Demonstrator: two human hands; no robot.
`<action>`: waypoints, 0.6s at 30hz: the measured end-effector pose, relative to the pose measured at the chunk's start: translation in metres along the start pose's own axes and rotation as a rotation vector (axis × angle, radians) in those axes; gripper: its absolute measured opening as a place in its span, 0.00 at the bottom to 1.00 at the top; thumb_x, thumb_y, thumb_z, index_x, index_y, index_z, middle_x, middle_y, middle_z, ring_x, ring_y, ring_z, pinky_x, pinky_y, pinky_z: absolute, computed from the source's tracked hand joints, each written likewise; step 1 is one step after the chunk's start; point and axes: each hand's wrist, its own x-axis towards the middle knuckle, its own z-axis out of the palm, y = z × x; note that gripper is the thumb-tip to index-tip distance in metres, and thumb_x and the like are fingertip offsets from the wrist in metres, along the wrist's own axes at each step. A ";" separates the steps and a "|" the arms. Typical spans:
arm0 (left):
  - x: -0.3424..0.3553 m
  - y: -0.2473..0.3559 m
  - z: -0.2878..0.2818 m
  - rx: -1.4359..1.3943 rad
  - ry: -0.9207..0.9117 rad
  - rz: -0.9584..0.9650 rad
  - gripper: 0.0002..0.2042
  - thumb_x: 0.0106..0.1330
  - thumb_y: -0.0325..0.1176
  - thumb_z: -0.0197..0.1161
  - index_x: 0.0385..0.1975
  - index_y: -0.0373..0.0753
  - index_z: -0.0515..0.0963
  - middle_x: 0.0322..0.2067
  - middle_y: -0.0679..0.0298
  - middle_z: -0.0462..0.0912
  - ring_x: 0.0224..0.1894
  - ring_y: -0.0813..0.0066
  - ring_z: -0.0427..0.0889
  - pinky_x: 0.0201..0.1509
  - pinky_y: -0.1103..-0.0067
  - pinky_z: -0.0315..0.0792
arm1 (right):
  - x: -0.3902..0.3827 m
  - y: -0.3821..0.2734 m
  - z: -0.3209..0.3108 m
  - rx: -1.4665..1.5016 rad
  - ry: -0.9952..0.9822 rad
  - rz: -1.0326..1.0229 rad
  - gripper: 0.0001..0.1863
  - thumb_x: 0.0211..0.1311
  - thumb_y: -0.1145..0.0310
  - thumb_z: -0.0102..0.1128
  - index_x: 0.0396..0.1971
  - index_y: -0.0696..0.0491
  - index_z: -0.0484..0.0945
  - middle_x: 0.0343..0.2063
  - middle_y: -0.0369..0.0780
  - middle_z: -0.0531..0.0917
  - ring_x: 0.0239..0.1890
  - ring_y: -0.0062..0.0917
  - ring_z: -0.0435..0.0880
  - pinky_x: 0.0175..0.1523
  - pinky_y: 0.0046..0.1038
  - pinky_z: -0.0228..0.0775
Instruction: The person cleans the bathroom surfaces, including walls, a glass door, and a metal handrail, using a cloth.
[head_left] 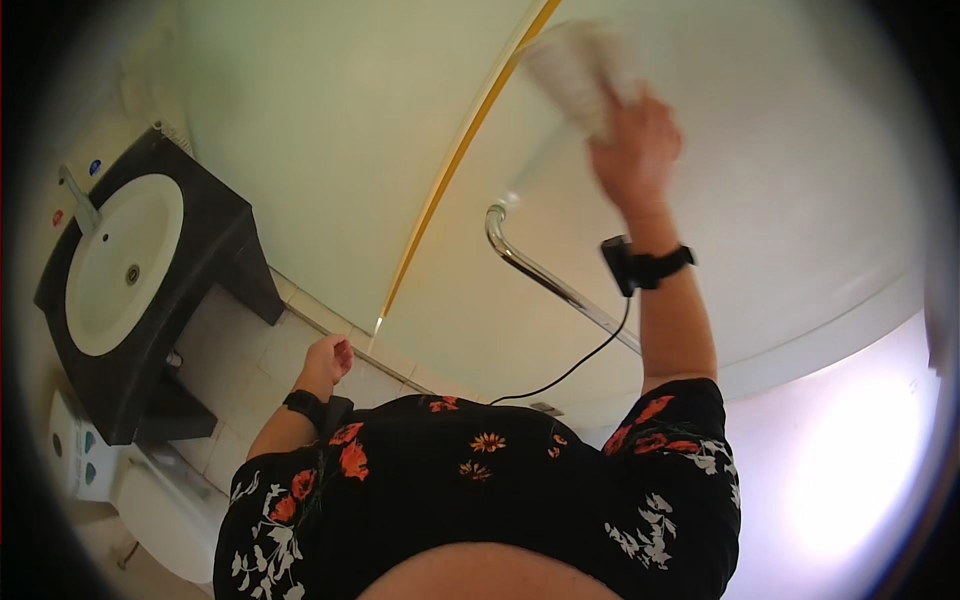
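Note:
My right hand [636,150] is raised against a pale frosted glass panel [790,140], its fingers closed round a whitish cloth [568,72]. Motion smears both the cloth and the fingers. Below that wrist, a curved chrome handle [545,272] crosses the panel. My left hand [328,362] is down near my body with its fingers curled in, and nothing shows in it. Each wrist wears a black strap; a small black box on the right one trails a thin cable.
A yellow strip [455,165] runs up the edge between the glass panels. To the left stands a white oval sink [174,215] in a dark counter [225,200] with jutting corners. A white toilet lid [165,515] lies below it, beside a white box [75,455].

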 end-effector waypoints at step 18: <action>0.014 0.001 -0.059 -0.028 0.179 -0.146 0.05 0.56 0.33 0.56 0.21 0.41 0.71 0.19 0.68 0.73 0.22 0.74 0.72 0.25 0.79 0.67 | -0.155 -0.213 0.158 0.519 -0.655 -0.438 0.04 0.41 0.71 0.54 0.18 0.51 0.79 0.32 0.39 0.73 0.42 0.32 0.68 0.50 0.31 0.58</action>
